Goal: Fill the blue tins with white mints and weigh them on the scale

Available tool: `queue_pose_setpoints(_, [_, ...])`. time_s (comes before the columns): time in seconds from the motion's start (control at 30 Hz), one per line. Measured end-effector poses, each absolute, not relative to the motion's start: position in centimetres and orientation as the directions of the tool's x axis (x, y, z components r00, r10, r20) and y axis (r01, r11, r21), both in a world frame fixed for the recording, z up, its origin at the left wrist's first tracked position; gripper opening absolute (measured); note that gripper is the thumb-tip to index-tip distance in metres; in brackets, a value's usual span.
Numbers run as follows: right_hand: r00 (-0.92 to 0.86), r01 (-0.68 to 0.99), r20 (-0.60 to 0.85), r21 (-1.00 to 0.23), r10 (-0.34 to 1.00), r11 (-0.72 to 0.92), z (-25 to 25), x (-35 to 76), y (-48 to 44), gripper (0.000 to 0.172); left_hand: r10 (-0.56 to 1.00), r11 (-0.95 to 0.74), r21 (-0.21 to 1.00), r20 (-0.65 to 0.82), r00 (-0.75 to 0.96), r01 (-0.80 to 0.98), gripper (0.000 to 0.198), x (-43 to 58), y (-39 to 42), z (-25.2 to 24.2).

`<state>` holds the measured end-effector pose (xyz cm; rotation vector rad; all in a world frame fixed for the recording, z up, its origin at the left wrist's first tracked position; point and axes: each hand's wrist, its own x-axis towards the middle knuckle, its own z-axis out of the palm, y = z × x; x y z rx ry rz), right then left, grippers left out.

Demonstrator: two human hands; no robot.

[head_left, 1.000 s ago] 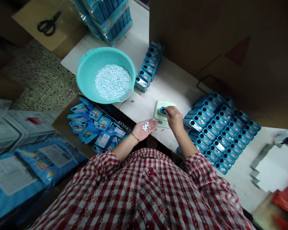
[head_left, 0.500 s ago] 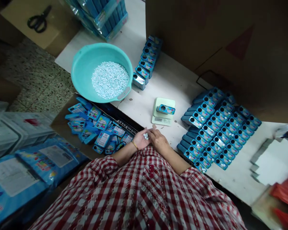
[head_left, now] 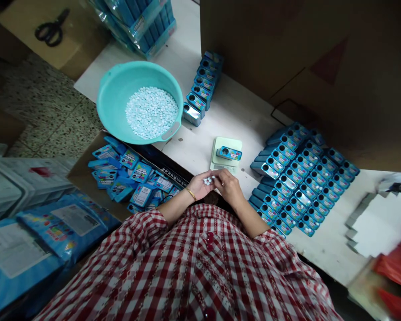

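Observation:
Palm up and cupped, my left hand (head_left: 200, 186) holds several small pale candies (head_left: 207, 180). My right hand (head_left: 229, 186) is beside it, its bent fingers pinched at the edge of the candies. A pale candy shows at those fingertips, though the fingers partly cover it. Just beyond my hands is a small pale kitchen scale (head_left: 235, 140), its near edge partly hidden by them. A blue candy tin (head_left: 232, 153) with a dark round opening lies across its platform. More of the same pale candies (head_left: 152, 111) fill the bottom of a turquoise basin (head_left: 110, 89) at the left.
Rows of open blue tins (head_left: 300, 178) stand at the right, with a shorter row (head_left: 200, 91) beside the basin. A carton (head_left: 83, 171) of loose blue tins is at the left. A large cardboard box (head_left: 254, 53) bounds the table's back. Scissors (head_left: 51, 31) lie far left.
Both hands have moved slightly up toward the scale and now cover its near edge. The candies in my left palm are spread out more, and my right fingers are drawn back a little.

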<state>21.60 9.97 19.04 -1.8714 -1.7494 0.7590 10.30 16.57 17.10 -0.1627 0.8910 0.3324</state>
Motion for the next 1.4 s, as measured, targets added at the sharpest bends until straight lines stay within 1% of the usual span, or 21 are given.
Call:
queue_pose_setpoints(0.1, [0.027, 0.737, -0.036, -0.675, 0.999, -0.045, 19.9, 22.8, 10.8, 0.017, 0.216, 0.946, 0.010, -0.765, 0.606, -0.325, 0.027, 10.8, 17.3, 17.3])
queue_pose_setpoints(0.17, [0.079, 0.752, 0.009, -0.657, 0.997, -0.053, 20.1, 23.7, 11.5, 0.015, 0.209, 0.954, 0.016, -0.750, 0.628, -0.298, 0.028, 10.7, 17.6, 17.2])
queue_pose_setpoints(0.27, [0.206, 0.802, 0.069, -0.584, 0.976, -0.127, 19.8, 25.3, 13.2, 0.013, 0.199, 0.965, 0.035, -0.744, 0.638, -0.260, 0.031, 10.3, 17.7, 17.1])
queue_pose_setpoints(0.33, [0.236, 0.835, 0.069, -0.525, 0.969, -0.166, 19.3, 26.4, 14.5, 0.014, 0.201, 0.966, 0.047, -0.749, 0.631, -0.253, 0.032, 9.9, 17.8, 16.9])
queue_pose_setpoints(0.4, [0.231, 0.850, 0.049, -0.497, 0.972, -0.177, 19.0, 27.1, 15.6, 0.015, 0.210, 0.964, 0.052, -0.751, 0.627, -0.261, 0.032, 9.7, 17.9, 16.8])
queue_pose_setpoints(0.47, [0.226, 0.842, 0.047, -0.512, 0.973, -0.171, 18.9, 27.5, 16.2, 0.017, 0.219, 0.960, 0.052, -0.750, 0.624, -0.274, 0.031, 9.5, 18.1, 16.7])
queue_pose_setpoints(0.57, [0.248, 0.805, 0.097, -0.574, 0.964, -0.149, 19.4, 26.6, 15.4, 0.020, 0.234, 0.953, 0.049, -0.744, 0.626, -0.298, 0.030, 9.4, 18.2, 16.5])
queue_pose_setpoints(0.6, [0.228, 0.799, 0.110, -0.589, 0.967, -0.122, 19.5, 25.8, 14.8, 0.022, 0.234, 0.951, 0.039, -0.738, 0.633, -0.306, 0.031, 9.3, 18.1, 16.4])
queue_pose_setpoints(0.67, [0.117, 0.808, 0.097, -0.589, 0.988, -0.038, 19.6, 23.8, 13.0, 0.024, 0.226, 0.946, 0.006, -0.733, 0.642, -0.325, 0.032, 9.2, 17.7, 16.3])
queue_pose_setpoints(0.77, [-0.091, 0.850, -0.006, -0.521, 0.996, 0.075, 19.2, 20.4, 10.3, 0.032, 0.176, 0.941, -0.076, -0.720, 0.671, -0.329, 0.037, 8.7, 16.4, 16.0])
queue_pose_setpoints(0.83, [-0.155, 0.869, -0.074, -0.485, 0.985, 0.101, 18.7, 18.9, 8.9, 0.036, 0.132, 0.944, -0.128, -0.700, 0.701, -0.305, 0.042, 8.3, 15.3, 15.7])
queue_pose_setpoints(0.93, [-0.184, 0.861, -0.109, -0.497, 0.977, 0.107, 17.9, 18.2, 7.6, 0.035, 0.082, 0.948, -0.167, -0.696, 0.714, -0.271, 0.045, 7.5, 13.9, 15.4])
queue_pose_setpoints(1.1, [-0.144, 0.838, -0.112, -0.542, 0.983, 0.061, 17.1, 18.5, 6.9, 0.029, 0.068, 0.951, -0.154, -0.742, 0.667, -0.269, 0.036, 7.3, 13.4, 15.3])
queue_pose_setpoints(1.2, [-0.087, 0.773, -0.066, -0.634, 0.994, 0.026, 17.5, 19.2, 7.2, 0.026, 0.103, 0.948, -0.122, -0.759, 0.643, -0.295, 0.032, 7.6, 14.0, 15.5])
queue_pose_setpoints(1.27, [-0.034, 0.708, -0.023, -0.706, 0.999, 0.008, 18.2, 20.2, 7.9, 0.023, 0.130, 0.949, -0.090, -0.760, 0.637, -0.301, 0.032, 7.7, 14.6, 15.7])
queue_pose_setpoints(1.3, [0.003, 0.690, -0.003, -0.724, 1.000, -0.004, 18.5, 21.0, 8.5, 0.021, 0.142, 0.952, -0.071, -0.758, 0.637, -0.297, 0.033, 7.8, 14.9, 15.8])
queue_pose_setpoints(1.4, [0.145, 0.725, 0.047, -0.684, 0.988, -0.074, 19.4, 23.7, 10.8, 0.017, 0.172, 0.961, -0.023, -0.735, 0.656, -0.277, 0.034, 7.8, 15.8, 16.2])
